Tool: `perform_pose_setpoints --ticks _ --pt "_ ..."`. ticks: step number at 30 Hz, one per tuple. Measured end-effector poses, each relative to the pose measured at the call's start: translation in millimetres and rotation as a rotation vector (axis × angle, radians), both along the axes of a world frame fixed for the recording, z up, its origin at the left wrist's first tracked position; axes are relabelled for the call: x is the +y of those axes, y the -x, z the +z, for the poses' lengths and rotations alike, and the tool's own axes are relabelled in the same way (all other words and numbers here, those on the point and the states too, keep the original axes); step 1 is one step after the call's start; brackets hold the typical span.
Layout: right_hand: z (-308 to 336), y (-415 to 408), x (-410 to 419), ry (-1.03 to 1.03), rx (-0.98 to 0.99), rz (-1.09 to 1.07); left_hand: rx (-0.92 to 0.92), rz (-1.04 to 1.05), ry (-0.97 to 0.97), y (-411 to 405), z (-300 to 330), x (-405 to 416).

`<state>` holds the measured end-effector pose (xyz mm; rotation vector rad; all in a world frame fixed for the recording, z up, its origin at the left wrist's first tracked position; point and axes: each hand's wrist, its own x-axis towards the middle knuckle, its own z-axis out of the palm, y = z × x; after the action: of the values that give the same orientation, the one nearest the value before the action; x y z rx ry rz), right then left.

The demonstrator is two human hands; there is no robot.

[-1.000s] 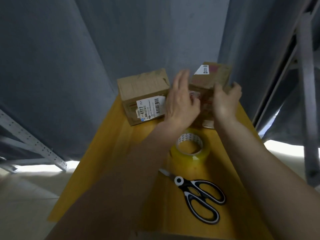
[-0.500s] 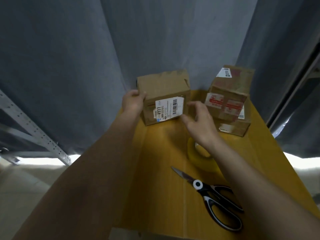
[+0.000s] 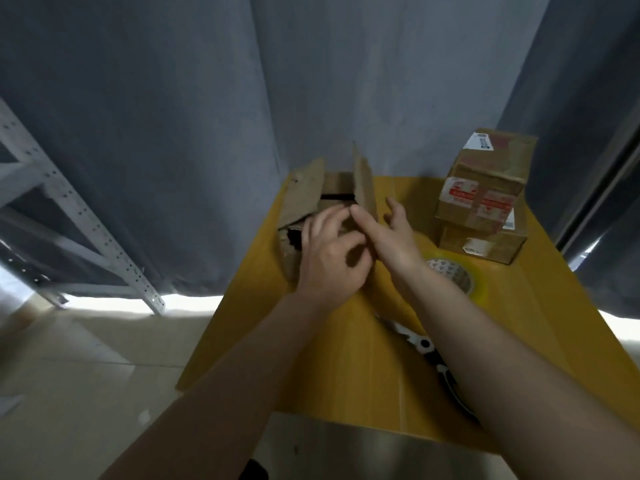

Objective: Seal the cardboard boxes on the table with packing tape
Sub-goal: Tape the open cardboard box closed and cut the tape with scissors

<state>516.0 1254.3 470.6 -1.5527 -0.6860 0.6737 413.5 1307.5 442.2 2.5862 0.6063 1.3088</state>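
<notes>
Curtain [image 3: 207, 133], grey and hanging in folds, closed off the room behind your table [image 3: 346, 375], whose top was yellow. A perforated metal rack [image 3: 86, 230] stood to the left on a pale tiled floor [image 3: 69, 375].

At the table's far left corner sat the open box [image 3: 304, 195]. Its flaps stood up: one leaned out to the left, another rose nearly upright on the right side [image 3: 363, 181]. The inside was dark and you could not tell what it held. At the far right corner two boxes were stacked, the upper box [image 3: 485, 181] tilted and bearing red-printed tape, the lower box [image 3: 481, 242] flat on the table. The tape roll [image 3: 464, 275] lay just in front of that stack, partly hidden by your right forearm. Scissors [image 3: 422, 344] lay nearer you, also half covered by that arm.

Your left hand [image 3: 332, 258] rested against the near face of the open box, fingers curled over its top edge, gripping it. Your right hand [image 3: 388, 233] was at the upright flap with fingers fairly straight, touching it rather than clenching.
</notes>
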Motion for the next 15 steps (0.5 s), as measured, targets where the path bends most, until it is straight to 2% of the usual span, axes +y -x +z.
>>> perform_pose_setpoints --ticks 3,6,7,9,11,12,13,15 --pt "-1 5 4 0.06 -0.208 -0.047 -0.114 -0.012 -0.029 20 6 -5" --pt "-1 8 8 0.08 -0.336 -0.06 -0.25 0.233 -0.037 34 19 1" --pt "0 8 8 0.087 -0.362 -0.056 -0.279 0.343 0.043 38 22 5" --pt "0 8 8 0.081 -0.365 -0.012 -0.217 0.458 0.369 46 26 17" --pt "1 12 5 0.061 -0.299 0.093 -0.101 0.278 0.779 50 21 25" --pt "2 13 4 0.061 -0.265 0.144 -0.056 0.162 0.891 50 16 23" --pt "3 13 1 0.07 -0.24 0.18 -0.016 0.126 0.894 50 10 17" --pt "4 11 -4 0.089 -0.192 0.209 0.0 0.213 0.796 48 0 1"
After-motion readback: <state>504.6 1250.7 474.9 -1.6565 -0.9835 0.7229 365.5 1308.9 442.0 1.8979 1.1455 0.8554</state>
